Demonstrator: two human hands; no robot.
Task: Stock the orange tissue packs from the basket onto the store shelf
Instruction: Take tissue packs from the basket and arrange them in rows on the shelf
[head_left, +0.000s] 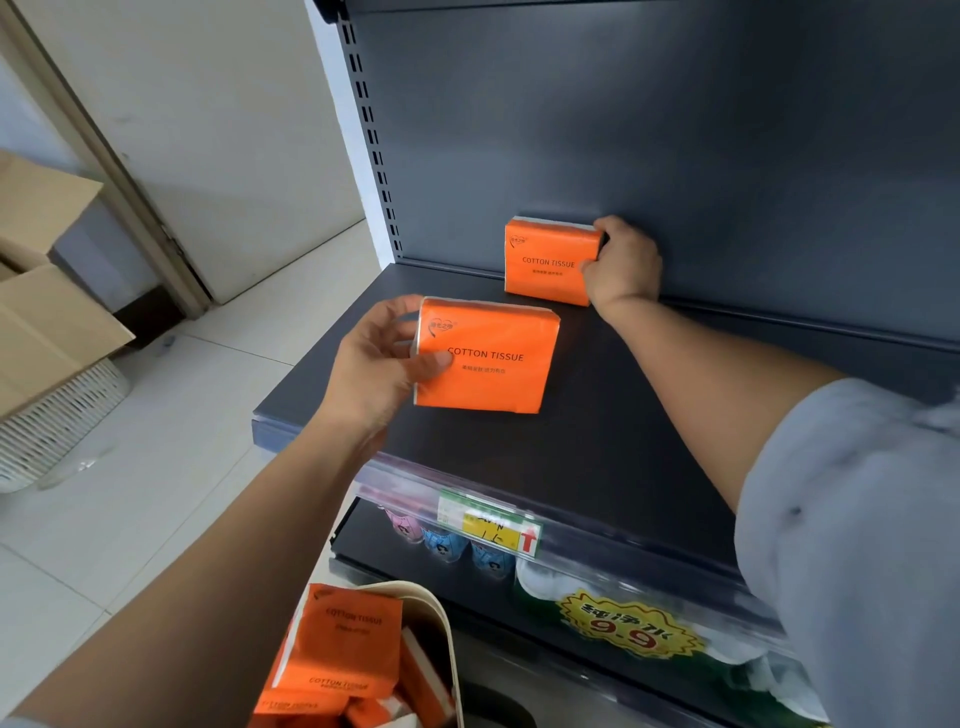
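Observation:
An orange tissue pack (549, 262) stands upright at the back of the dark grey shelf (597, 426), against the rear panel. My right hand (623, 265) grips its right edge. A second orange pack (493, 358) is held just above the middle of the shelf by my left hand (382, 364), thumb on its front and fingers behind its left edge. At the bottom, a cream basket (441, 639) holds several more orange packs (345, 644).
A price tag (488, 525) sits on the shelf's clear front rail, with a yellow 9.9 sign (628, 629) on the lower shelf. Cardboard boxes (41, 291) and a white slatted basket (57, 415) stand on the tiled floor at left.

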